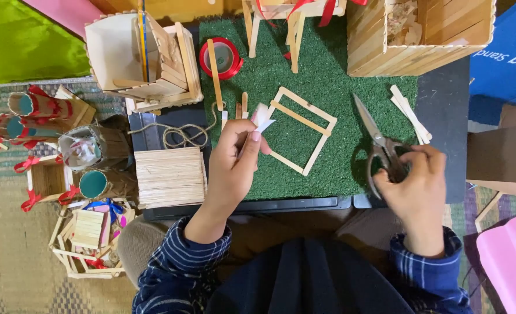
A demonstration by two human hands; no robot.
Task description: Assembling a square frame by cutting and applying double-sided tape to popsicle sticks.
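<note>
At a craft mat crowded with stick models, your left hand (233, 152) pinches a small white scrap of paper (263, 118) between thumb and fingertips, holding it just above the near-left corner of a square frame of ice-cream sticks (302, 129). Your right hand (416, 181) is closed through the handles of a pair of scissors (376, 141), whose shut blades point to the far left over the green artificial-grass mat (327, 64).

The frame looks part-built: four sides joined and one stick laid slantwise across it, with nothing yet filling the opening. The scrap appears already cut, though not fixed to anything. Loose sticks (410, 111) lie right of the scissors, and a flat panel of glued sticks (170, 176) sits unused at the left, beside a coil of twine (182, 135). A roll of red ribbon (226, 56) waits at the far edge. Finished houses and pots stand round about, so this piece seems at an early stage.
</note>
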